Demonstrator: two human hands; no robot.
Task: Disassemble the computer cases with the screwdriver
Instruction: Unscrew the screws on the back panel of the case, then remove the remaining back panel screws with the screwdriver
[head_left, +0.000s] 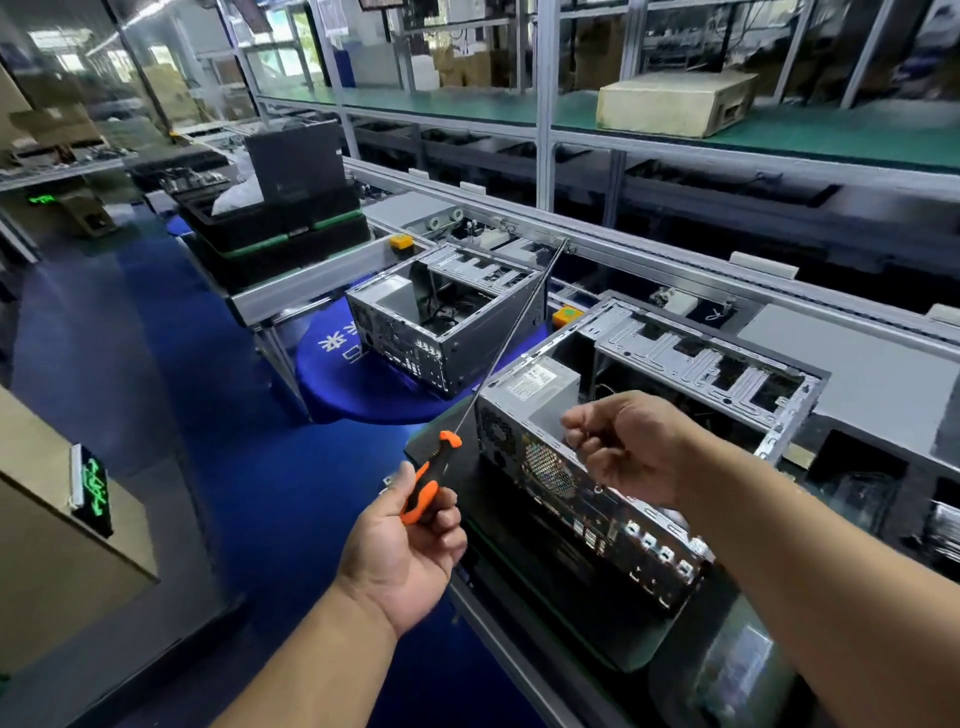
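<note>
Gripping the screwdriver (434, 478) by its orange-and-black handle, the left hand (410, 551) had thumb and fingers curled round the grip. The long thin shaft ran up and to the right, crossing in front of the far computer case (447, 332); whether its tip met anything could not be told. The tool was held in the air, just left of the near computer case (613, 467).

The right hand (631, 447) hovered over the near case's rear upper edge, fingers curled inward. Whether they pinched something small could not be told.

The near case lay on its side with the side panel off and the interior open upward. A grey power supply (545, 389) with a white label sat in the corner beside the right hand. The perforated fan grille and port cutouts of the rear panel faced the camera. It rested on a dark tray (519, 561) at the worktop edge.

The far case, also open on top, sat on a round blue mat (358, 384) with white characters. Behind both ran a conveyor line (675, 270) with aluminium rails. Two orange-yellow blocks sat nearby, one (401, 242) behind the far case and one (567, 315) between the two cases. Black trays (280, 228) were stacked to the left. A beige box (675, 104) sat on a green shelf above. The floor (218, 395) was blue.
</note>
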